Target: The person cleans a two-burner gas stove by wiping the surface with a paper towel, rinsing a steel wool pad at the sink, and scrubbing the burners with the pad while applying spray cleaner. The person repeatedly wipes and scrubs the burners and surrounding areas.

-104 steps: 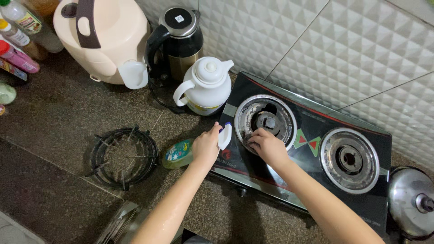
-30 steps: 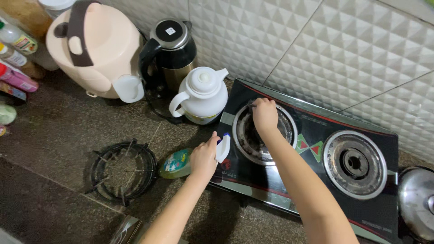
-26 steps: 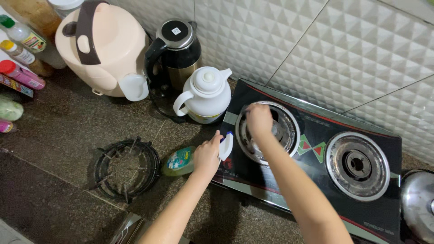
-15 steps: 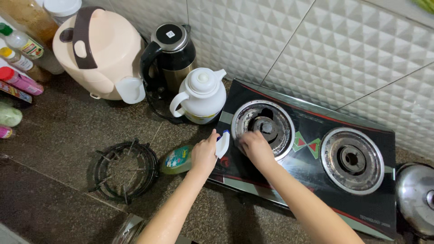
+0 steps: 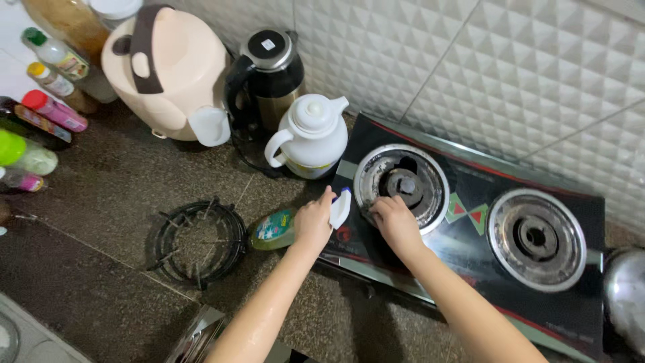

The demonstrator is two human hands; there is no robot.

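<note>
The left hand (image 5: 312,222) is wrapped around a green bottle (image 5: 274,230) with a white spray head (image 5: 340,207), fingers closed on its neck; the bottle lies tilted over the front left edge of the black gas stove (image 5: 470,228). Just beside it, the right hand (image 5: 395,220) rests with fingers curled down on the front rim of the left burner (image 5: 402,185); whether it pinches anything I cannot tell. The right burner (image 5: 536,238) lies well apart, uncovered. A white teapot (image 5: 310,136) stands touching the stove's left edge, close behind the left hand. Behind that are a dark kettle (image 5: 267,79) and a cream rice cooker (image 5: 168,70). A black burner grate (image 5: 197,238) lies on the stone counter (image 5: 101,202), left of the bottle. Bottles (image 5: 47,107) line the far left.
</note>
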